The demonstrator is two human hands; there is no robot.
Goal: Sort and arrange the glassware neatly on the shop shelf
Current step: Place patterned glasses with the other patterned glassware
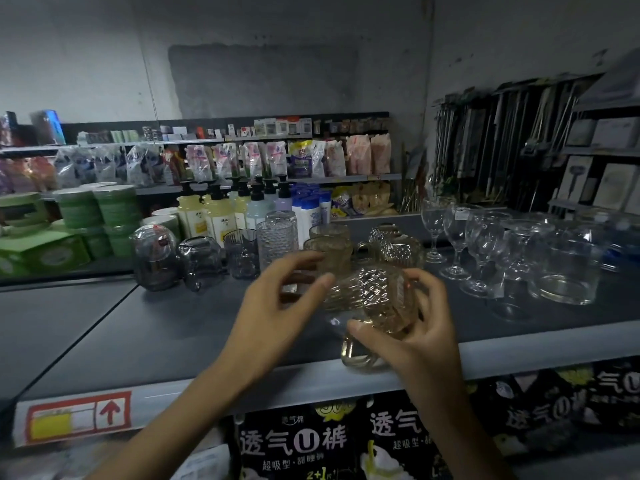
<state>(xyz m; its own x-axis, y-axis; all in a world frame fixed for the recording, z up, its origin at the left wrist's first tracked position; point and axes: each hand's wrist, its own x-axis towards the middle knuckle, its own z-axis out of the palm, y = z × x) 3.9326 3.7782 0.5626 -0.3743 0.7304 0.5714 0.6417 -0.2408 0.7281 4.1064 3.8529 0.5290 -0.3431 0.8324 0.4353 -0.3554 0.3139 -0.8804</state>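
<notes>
My right hand (424, 327) grips an amber diamond-cut glass mug (375, 299), tilted above the grey shelf (180, 327), its handle pointing down toward the front edge. My left hand (277, 299) hovers just left of the mug, fingers loosely spread, holding nothing. Behind them stand two amber tumblers (329, 247) and another amber diamond-cut mug (394, 245). Left of these are ribbed clear tumblers (277, 237), a smoky tumbler (242, 252) and two smoky upturned jugs (156, 258). Stemmed wine glasses (460, 237) and wide clear glass bowls (568, 271) fill the right side.
Pump bottles (214, 213) and green plate stacks (100, 216) stand behind the glassware. Black packs with white print (294, 441) sit below the shelf's front edge. A price label (76, 417) is fixed on the edge at left. Utensils hang at the back right (502, 140).
</notes>
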